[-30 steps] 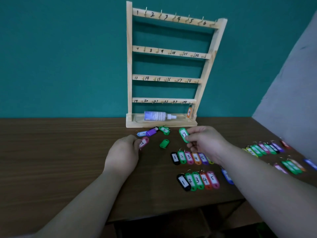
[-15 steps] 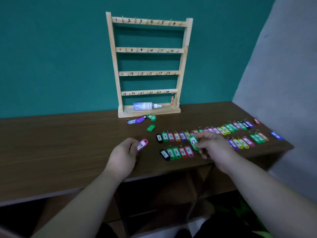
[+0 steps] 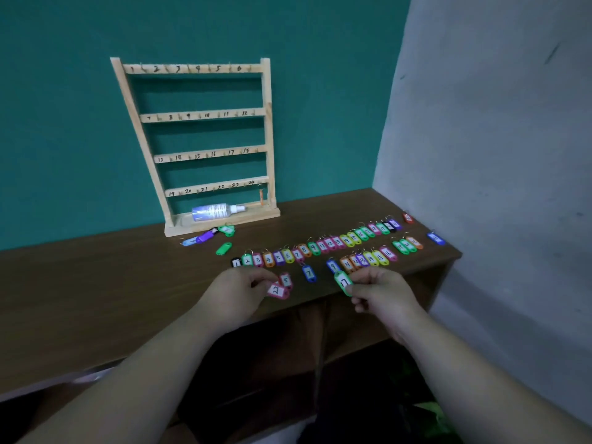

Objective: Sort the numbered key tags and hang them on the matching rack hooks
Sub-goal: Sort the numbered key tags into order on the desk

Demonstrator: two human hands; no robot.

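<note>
Risk: both tags are held by fingertips only, near the front edge of the tabletop (image 3: pixel 112 283), so a slip could drop one or scatter the sorted rows (image 3: pixel 288 255). Left grip (image 3: pixel 237 293) pinches pink tag 22 (image 3: pixel 277 290). Right grip (image 3: pixel 381 293) pinches green tag 17 (image 3: pixel 343 282), approx. at the front row and well apart from the rack (image 3: pixel 205 115).

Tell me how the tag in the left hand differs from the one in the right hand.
The pink tag reads 22; the green tag reads 17. The left hand pinches the pink tag, the right hand the green tag. Both carry white labels with black handwritten numbers.
</note>
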